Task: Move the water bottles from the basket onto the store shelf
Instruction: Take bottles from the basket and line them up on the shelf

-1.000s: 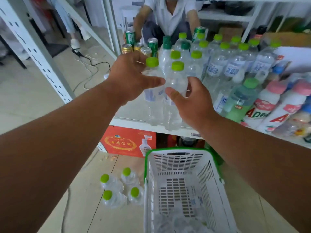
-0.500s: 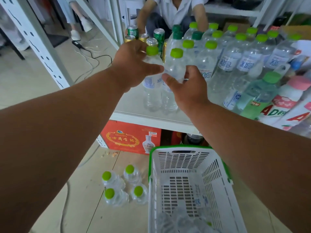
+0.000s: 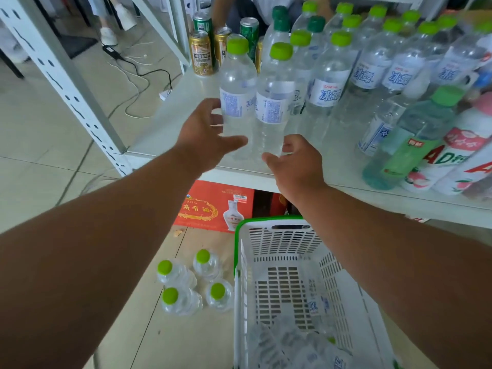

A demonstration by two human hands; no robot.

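near the front edge of the white store shelf (image 3: 165,123), two water bottles (image 3: 237,102) with lime-green caps are standing upright side by side, touching each other, with their labels turned toward the camera. left hand (image 3: 205,134) is hovering at the lower left of the left bottle, fingers spread and relaxed, fingertips just beside or lightly against the plastic; whether contact is being made cannot be told. right hand (image 3: 295,161) is sitting below and just in front of the right bottle (image 3: 273,105), fingers loosely extended and gripping nothing. behind these two, rows of matching bottles (image 3: 327,83) are filling the shelf toward its back and right side. beer cans (image 3: 201,53) in gold and green are standing at the back left corner. a green-tinted bottle (image 3: 415,134) and white drink bottles with red lettering (image 3: 458,153) are occupying the front right part. below the shelf's front edge, a white basket with a green rim (image 3: 239,262) is resting on the floor, with more clear bottles (image 3: 290,342) lying in its near end, blurred. four further bottles (image 3: 191,283) are standing on the tiles just left of the basket. a red carton (image 3: 213,206) is sitting under the shelf. a person (image 3: 266,6) is partly showing beyond the shelf's back edge.
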